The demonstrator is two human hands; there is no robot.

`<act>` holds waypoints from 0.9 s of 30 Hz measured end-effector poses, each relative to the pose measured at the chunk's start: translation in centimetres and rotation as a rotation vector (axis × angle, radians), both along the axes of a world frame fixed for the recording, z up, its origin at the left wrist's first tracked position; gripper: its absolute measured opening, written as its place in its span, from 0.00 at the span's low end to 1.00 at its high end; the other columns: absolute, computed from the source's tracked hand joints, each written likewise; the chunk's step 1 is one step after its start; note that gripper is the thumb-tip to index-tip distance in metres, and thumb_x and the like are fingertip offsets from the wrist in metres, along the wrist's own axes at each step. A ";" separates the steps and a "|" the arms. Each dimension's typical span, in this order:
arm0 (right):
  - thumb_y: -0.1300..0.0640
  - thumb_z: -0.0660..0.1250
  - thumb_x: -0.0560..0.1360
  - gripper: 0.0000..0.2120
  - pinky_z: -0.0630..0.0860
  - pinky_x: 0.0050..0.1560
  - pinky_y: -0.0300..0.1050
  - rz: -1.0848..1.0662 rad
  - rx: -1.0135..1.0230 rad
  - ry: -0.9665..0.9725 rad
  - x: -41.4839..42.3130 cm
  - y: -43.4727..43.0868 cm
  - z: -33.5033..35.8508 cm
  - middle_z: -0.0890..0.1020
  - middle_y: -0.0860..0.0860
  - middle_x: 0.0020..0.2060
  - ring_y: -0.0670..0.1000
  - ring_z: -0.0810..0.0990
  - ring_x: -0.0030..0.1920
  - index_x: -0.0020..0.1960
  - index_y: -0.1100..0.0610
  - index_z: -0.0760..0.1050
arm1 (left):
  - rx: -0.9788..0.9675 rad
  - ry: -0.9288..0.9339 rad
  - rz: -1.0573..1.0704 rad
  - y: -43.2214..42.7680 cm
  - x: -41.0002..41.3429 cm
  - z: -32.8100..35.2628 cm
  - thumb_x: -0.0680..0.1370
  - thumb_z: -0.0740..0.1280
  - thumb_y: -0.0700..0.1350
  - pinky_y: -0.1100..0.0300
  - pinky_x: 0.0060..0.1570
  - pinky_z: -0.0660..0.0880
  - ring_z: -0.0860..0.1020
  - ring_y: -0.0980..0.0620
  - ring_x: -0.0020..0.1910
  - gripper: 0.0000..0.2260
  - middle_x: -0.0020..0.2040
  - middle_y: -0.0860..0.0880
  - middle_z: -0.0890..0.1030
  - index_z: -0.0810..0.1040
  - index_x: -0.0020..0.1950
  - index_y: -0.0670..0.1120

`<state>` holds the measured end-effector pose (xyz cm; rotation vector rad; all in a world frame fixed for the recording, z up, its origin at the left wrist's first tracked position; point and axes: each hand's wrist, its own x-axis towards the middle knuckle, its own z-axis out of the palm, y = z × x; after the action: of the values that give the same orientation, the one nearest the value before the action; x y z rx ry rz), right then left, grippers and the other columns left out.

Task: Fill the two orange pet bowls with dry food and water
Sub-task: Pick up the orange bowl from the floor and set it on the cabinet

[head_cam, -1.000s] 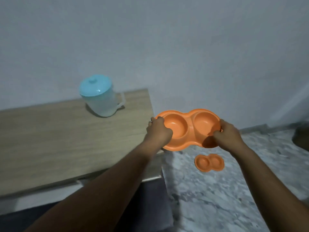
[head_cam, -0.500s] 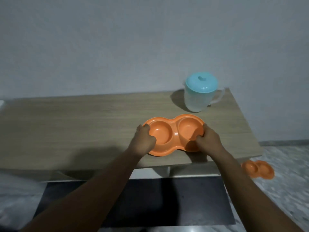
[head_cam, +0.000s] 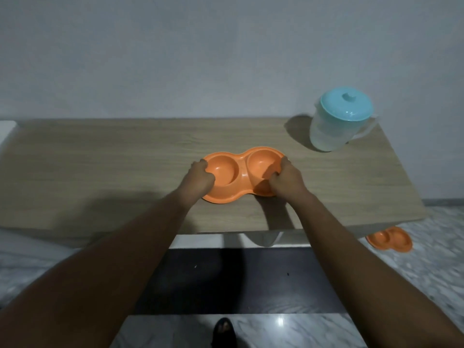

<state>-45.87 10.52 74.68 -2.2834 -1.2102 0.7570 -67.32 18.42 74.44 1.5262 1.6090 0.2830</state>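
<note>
orange bowl (head_cam: 241, 173) on wooden table (head_cam: 100, 172), grey wall (head_cam: 200, 59)

Wooden table (head_cam: 100, 172), marble floor (head_cam: 426, 272), grey wall (head_cam: 200, 59)

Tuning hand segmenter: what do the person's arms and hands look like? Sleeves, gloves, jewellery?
Left forearm and right forearm bare to the frame edge, no sleeves. Left hand and right hand ungloved; no watch, bracelet or ring visible in dim light.

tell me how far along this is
Done: one orange double bowl rests on the wooden table. In hand: left hand and right hand grip its ends. Left: its wells are empty, the second double bowl lies on the floor, the lidded jug untouched.
</note>
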 end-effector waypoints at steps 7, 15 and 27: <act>0.56 0.58 0.79 0.31 0.66 0.69 0.57 0.032 0.020 -0.005 -0.3 -0.6 0.3 0.66 0.65 0.72 0.67 0.68 0.69 0.77 0.66 0.52 | 0.042 -0.075 0.020 -0.1 -0.4 -1.3 0.66 0.56 0.44 0.42 0.73 0.66 0.66 0.37 0.76 0.39 0.78 0.37 0.64 0.62 0.79 0.39; 0.51 0.58 0.81 0.33 0.53 0.76 0.60 0.189 0.135 -0.024 -3.7 -4.6 3.0 0.56 0.64 0.77 0.63 0.55 0.77 0.78 0.68 0.49 | 0.200 -0.067 0.044 -4.3 -3.1 1.8 0.82 0.64 0.50 0.46 0.80 0.53 0.54 0.42 0.81 0.32 0.82 0.43 0.55 0.53 0.82 0.42; 0.48 0.59 0.80 0.33 0.68 0.67 0.52 0.291 0.236 0.092 -12.3 -13.7 5.3 0.70 0.62 0.71 0.63 0.69 0.70 0.79 0.61 0.53 | 0.198 -0.198 0.068 -15.6 -9.3 3.7 0.82 0.65 0.51 0.48 0.80 0.55 0.56 0.47 0.81 0.30 0.82 0.46 0.58 0.58 0.81 0.46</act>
<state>-58.19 -3.20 80.01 -1.8872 -1.5210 0.7648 -76.64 2.82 78.11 1.5386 1.5122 0.6273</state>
